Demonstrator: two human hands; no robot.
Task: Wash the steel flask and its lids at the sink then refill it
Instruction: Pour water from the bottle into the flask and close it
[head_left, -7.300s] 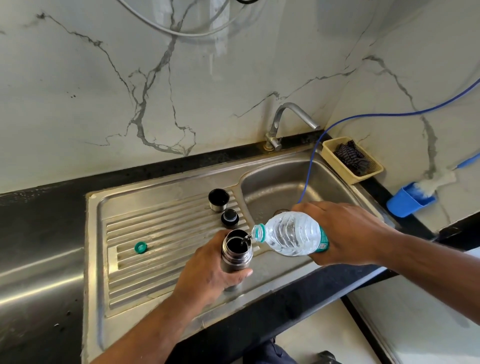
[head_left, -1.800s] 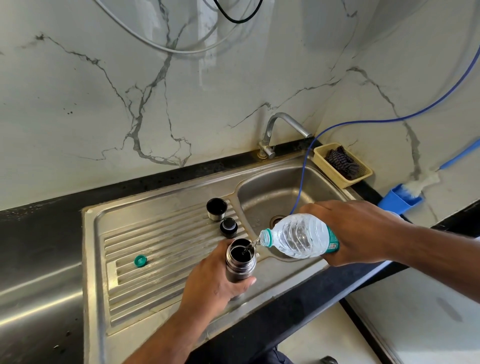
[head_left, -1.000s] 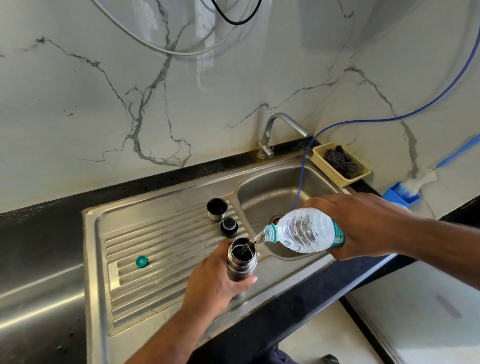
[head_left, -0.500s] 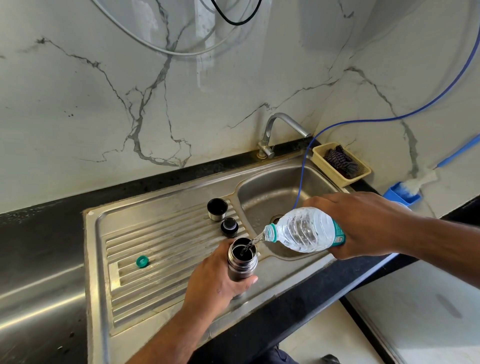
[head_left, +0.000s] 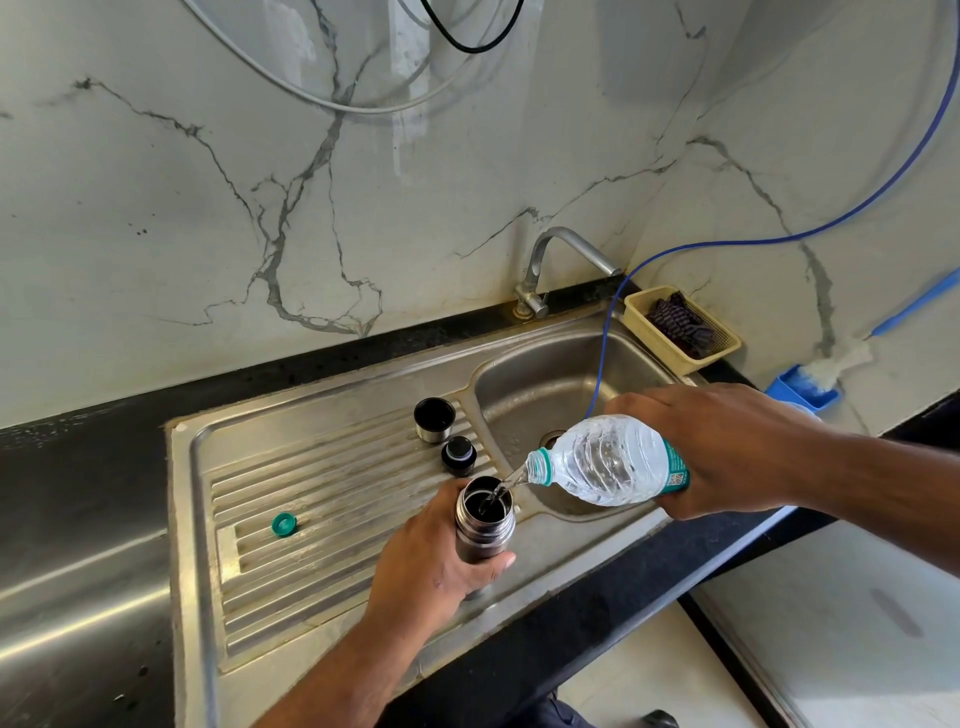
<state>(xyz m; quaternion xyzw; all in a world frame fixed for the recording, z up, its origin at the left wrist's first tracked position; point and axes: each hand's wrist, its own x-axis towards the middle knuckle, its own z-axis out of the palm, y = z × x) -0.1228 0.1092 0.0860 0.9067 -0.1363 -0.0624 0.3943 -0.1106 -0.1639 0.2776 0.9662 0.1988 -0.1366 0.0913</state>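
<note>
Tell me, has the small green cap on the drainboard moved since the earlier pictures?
No. The green cap lies at the same place as before, by the left end of the ridges of the drainboard.

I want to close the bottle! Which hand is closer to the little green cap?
Left. The left hand, holding the flask, is right of the green cap; the right hand holds the bottle farther right, over the basin.
</note>
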